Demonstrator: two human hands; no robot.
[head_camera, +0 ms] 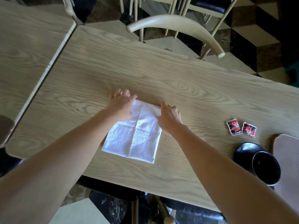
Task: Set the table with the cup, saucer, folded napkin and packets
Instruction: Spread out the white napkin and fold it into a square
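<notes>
A white napkin [135, 135] lies spread flat on the wooden table [178, 88], creased into quarters. My left hand [121, 104] pinches its far left corner. At the far right corner my right hand [169, 115] grips the edge, which is lifted slightly. Two red and black packets [241, 129] lie side by side to the right. Near the table's right front edge a black cup [266, 168] stands in front of a black saucer [247, 149], partly covering it.
A second table [24, 46] adjoins on the left, with a narrow gap between. A cream chair back [174, 25] curves along the far edge. A pale board or chair part [288, 159] sits at the right edge beside the cup.
</notes>
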